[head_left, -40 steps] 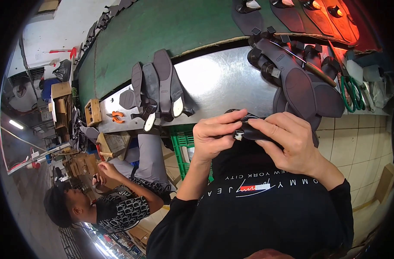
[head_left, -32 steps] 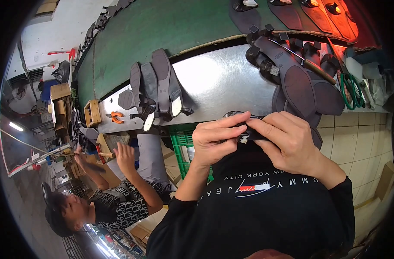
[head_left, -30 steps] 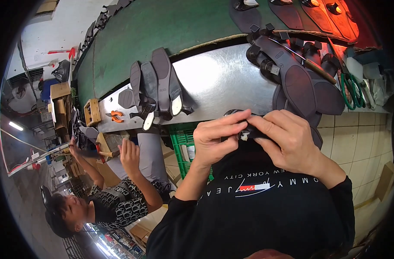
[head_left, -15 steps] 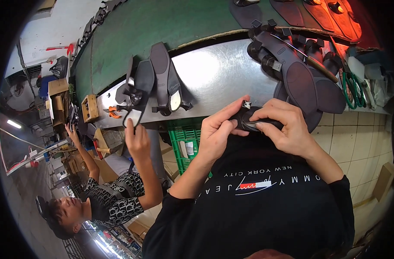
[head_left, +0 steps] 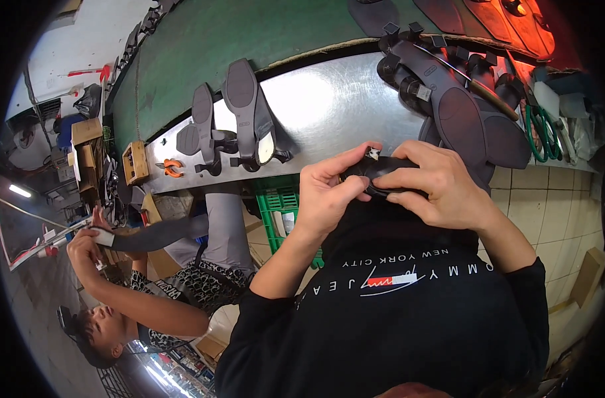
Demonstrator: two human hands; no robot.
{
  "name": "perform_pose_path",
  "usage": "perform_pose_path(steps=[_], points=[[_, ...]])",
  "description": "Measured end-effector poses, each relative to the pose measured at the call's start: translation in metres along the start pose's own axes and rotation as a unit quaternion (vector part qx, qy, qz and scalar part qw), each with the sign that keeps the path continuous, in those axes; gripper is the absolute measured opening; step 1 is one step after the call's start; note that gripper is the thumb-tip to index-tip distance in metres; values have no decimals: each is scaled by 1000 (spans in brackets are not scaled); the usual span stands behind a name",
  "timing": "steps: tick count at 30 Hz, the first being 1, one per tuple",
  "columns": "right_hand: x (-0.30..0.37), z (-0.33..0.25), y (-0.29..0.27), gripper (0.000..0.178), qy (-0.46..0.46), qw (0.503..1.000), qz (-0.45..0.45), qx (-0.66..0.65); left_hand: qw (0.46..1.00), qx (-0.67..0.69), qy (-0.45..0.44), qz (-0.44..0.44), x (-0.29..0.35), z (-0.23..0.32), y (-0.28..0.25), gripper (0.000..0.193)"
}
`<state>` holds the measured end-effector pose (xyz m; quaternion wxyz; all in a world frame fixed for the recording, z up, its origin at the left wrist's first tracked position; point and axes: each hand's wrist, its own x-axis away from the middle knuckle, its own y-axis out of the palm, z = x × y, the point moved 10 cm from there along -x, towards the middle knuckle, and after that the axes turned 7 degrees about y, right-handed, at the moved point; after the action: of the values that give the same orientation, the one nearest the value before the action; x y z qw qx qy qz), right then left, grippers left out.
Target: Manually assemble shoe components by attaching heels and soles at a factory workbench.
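Close in front of my chest, a dark heeled shoe [head_left: 397, 174] is held between both hands. My left hand [head_left: 329, 194] grips it at one end, with the thumb pressed along it and the fingers beside the small square heel [head_left: 373, 153], which has a pale tip. From the other side my right hand [head_left: 436, 186] pinches the shoe's upper, fingers bent over the top. Much of the shoe is hidden behind my fingers. Beyond my right hand, a pile of dark heeled shoes [head_left: 456, 119] lies soles up on the metal table [head_left: 329, 106].
Dark shoes [head_left: 241, 99] and orange-handled pliers [head_left: 171, 168] lie left on the table, near a wooden box [head_left: 136, 164]. Behind runs a green belt [head_left: 196, 53]. Green-handled scissors [head_left: 540, 136] lie right. A green crate [head_left: 270, 212] stands below. A co-worker [head_left: 163, 298] holds a dark shoe [head_left: 160, 235].
The co-worker has taken a shoe away from the table to the left. My hands stay round the shoe; my right fingers have shifted on it and the shoe has turned slightly.
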<state>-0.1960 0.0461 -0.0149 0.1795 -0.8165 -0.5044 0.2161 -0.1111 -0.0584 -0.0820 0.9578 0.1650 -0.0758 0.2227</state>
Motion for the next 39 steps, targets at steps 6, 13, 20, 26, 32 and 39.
perform_pose_path(steps=[6,13,20,26,32,39], points=[[4,13,8,29,60,996,-34,-57,1000,18,-8,8,0,-3,1,44],[5,19,9,27,68,996,5,-64,1000,17,-6,22,-2,0,0,42],[10,21,2,22,71,996,42,-34,999,-1,-8,32,-7,5,6,42],[22,-5,-2,13,-59,989,129,-30,985,95,-115,85,5,-14,-8,52],[26,-7,7,18,-62,989,129,-28,994,93,-54,-4,-2,8,11,61],[31,13,-3,26,24,989,144,-13,994,-25,-102,-8,-7,-13,2,45]])
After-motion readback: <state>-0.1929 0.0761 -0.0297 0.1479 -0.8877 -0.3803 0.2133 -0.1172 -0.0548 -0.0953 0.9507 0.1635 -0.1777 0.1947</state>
